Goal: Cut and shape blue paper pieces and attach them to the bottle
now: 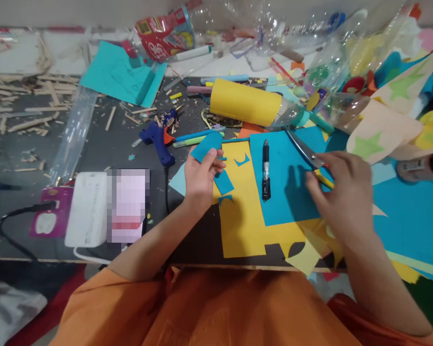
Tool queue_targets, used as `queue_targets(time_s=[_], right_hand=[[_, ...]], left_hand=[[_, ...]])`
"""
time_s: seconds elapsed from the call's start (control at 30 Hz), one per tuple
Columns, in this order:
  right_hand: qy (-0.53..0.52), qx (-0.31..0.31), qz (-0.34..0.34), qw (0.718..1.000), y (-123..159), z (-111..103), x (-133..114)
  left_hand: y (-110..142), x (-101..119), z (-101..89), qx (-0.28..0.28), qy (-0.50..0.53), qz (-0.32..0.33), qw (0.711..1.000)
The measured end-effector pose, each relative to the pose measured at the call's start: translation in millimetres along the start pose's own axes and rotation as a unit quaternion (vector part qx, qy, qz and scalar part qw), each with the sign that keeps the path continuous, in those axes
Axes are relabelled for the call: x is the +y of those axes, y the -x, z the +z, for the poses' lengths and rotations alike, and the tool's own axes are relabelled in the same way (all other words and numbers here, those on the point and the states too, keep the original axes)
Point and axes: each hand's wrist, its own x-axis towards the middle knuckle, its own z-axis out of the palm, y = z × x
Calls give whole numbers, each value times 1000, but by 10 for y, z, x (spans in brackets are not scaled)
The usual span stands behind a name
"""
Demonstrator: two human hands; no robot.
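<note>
Pinching a small blue paper piece (208,145) between thumb and fingers of the left hand (200,178), to the left of the black pen (266,168). Grasping the scissors (305,148) near the handles in the right hand (346,192), to the right of the pen, with blades aimed away from the body. Cannot tell how deep into the handle loops. Directly under the pen, a blue sheet (279,209); to its left, a yellow sheet (240,233) with blue offcuts (224,181) lying about. Beyond the pen, a bottle (245,102) wrapped in yellow. Farther left of the pen, a blue glue gun (159,139); well apart on that same side, a phone (130,206) beside a white box (86,209). Well to the right of the pen, a dark-capped jar (414,168).
</note>
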Motion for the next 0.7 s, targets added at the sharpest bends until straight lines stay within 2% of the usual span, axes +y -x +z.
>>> queue_targets(time_s=[0.07, 0.17, 0.23, 0.37, 0.53, 0.7], right_hand=[[-100, -13, -99, 990, -38, 66, -224], [-167, -72, -190, 965, -80, 216, -594], [-154, -93, -193, 964, -105, 338, -805], [-100, -68, -165, 979, -159, 533, -1029], [-119, -114, -162, 973, -221, 585, -950], [-172, -142, -120, 968, -330, 560, -587]], left_hand=[[-1, 13, 9, 11, 5, -1, 1000], [10, 54, 32, 30, 15, -7, 999], [25, 87, 46, 34, 24, -9, 999], [61, 100, 48, 24, 22, 19, 999], [64, 23, 10, 18, -14, 101, 995], [34, -5, -12, 16, -33, 100, 994]])
